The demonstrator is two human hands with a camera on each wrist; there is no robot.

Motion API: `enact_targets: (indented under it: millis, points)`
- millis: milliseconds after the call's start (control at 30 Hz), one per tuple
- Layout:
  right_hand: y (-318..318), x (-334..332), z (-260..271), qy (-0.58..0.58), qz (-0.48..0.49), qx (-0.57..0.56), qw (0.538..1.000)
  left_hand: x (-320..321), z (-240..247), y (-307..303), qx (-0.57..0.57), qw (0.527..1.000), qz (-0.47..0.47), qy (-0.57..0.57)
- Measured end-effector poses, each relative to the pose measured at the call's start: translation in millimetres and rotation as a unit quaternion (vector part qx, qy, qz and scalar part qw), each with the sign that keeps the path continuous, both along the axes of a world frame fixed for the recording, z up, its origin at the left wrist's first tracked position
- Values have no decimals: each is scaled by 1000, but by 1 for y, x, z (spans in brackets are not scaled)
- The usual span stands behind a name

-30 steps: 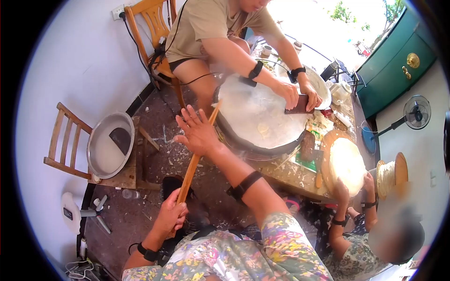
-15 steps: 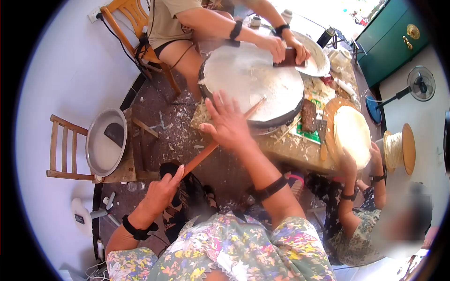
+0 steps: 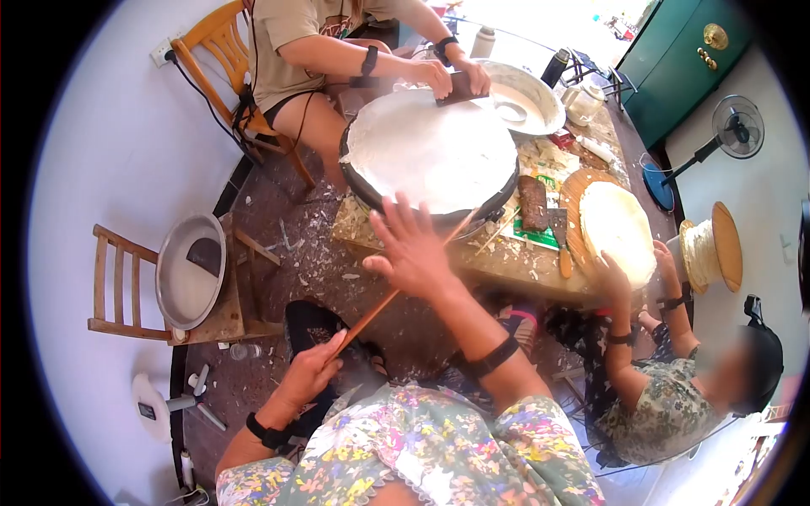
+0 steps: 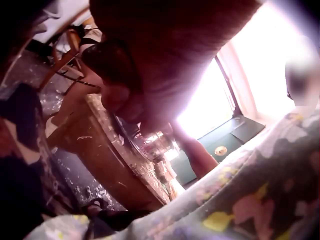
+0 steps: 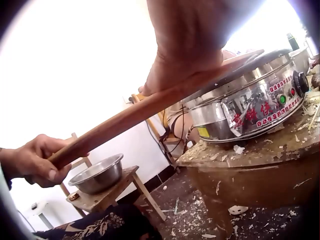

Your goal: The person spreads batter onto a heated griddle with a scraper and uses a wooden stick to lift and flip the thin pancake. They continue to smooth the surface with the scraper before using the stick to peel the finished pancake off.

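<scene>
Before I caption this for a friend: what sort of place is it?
Probably a small home workshop for thin pancakes: a coated round griddle, a basin of pale liquid, and pale flatbread on a round board.

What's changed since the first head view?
The wooden stick has swung, its tip going right from the left rim of the griddle to its near rim. The dark scraper has moved toward the far side. Unchanged: the left hand grips the stick, the right hand is open over it.
</scene>
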State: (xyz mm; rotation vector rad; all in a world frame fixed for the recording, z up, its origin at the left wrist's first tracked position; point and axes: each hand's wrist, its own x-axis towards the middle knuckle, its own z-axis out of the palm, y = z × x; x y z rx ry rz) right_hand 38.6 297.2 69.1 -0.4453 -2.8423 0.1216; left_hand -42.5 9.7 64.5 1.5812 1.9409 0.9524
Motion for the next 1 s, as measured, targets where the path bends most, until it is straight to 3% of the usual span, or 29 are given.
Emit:
enact_targets:
  millis: [133, 200, 333, 467, 667, 933, 1000]
  points:
    - [-13, -6, 23, 8, 46, -31, 998, 10, 20, -14, -143, 962, 88, -214]
    - [2, -24, 24, 74, 61, -19, 995, 7, 20, -2, -62, 980, 93, -162]
    - [38, -51, 14, 66, 64, -28, 995, -3, 40, 30, -65, 978, 108, -168]
    - [68, -50, 3, 11, 7, -52, 999, -20, 30, 59, -35, 998, 26, -45]
    - [80, -23, 1, 20, -32, -63, 997, -24, 39, 77, -93, 995, -35, 31]
    - [61, -11, 1, 11, -44, -45, 998, -18, 20, 63, -61, 989, -22, -136]
    - [53, -9, -2, 11, -42, -22, 999, -16, 15, 57, -111, 963, 1, -245]
